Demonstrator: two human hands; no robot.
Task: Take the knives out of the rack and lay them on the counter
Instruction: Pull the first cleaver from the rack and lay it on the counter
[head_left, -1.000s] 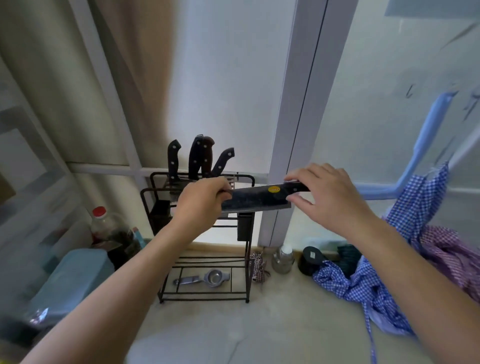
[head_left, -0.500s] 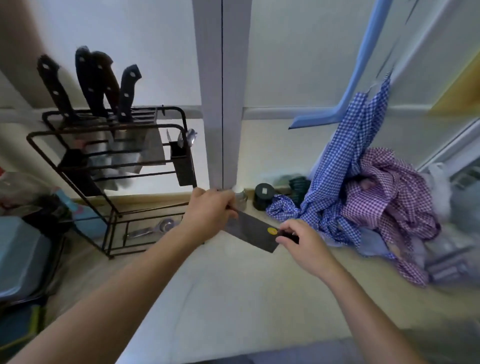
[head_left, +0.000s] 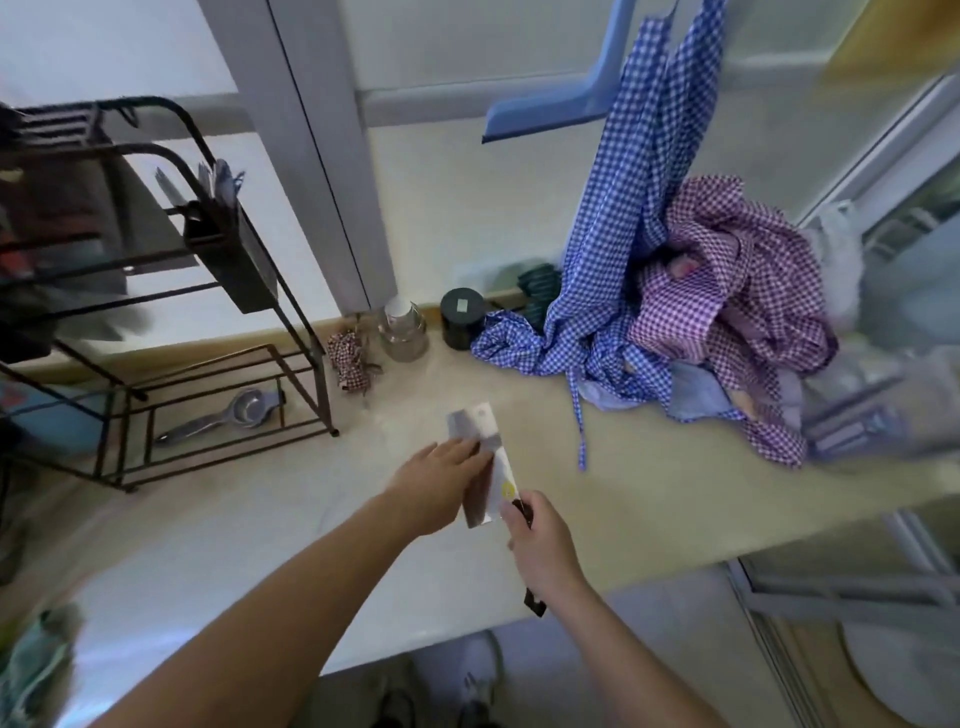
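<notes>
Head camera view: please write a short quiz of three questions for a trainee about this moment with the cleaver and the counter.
1. True or false: the cleaver is in the wire rack.
2. Which hand grips the cleaver's dark handle?
A. the left hand
B. the right hand
C. neither
3. Fill in: on the rack's bottom shelf lies a metal ____.

Key:
1. False. Both hands hold it low over the counter, right of the rack.
2. B. The left hand rests on the flat of the blade.
3. Strainer, a small one with a long handle.
</notes>
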